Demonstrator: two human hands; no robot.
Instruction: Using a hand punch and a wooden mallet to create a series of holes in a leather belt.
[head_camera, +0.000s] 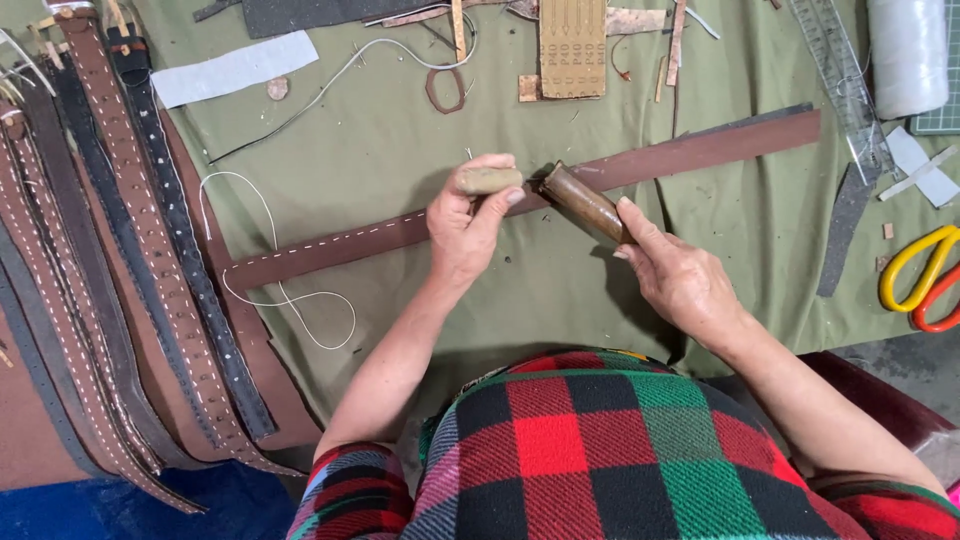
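A long brown leather strap (700, 150) lies diagonally across the green cloth (380, 140), with white stitching along its left half and a loose white thread (270, 240) trailing from it. My left hand (465, 225) is closed on a short tan wooden handle (490, 180) just above the strap. My right hand (680, 275) grips a dark brown cylindrical tool (585, 205), its end pointing toward the left hand. The two tools nearly meet over the strap's middle.
Several finished stitched belts (120, 270) lie in a row at the left. Leather scraps and a punched tan piece (572, 45) sit at the top. A clear ruler (840, 70), a white roll (908, 55) and yellow-and-orange scissors (920, 280) lie at the right.
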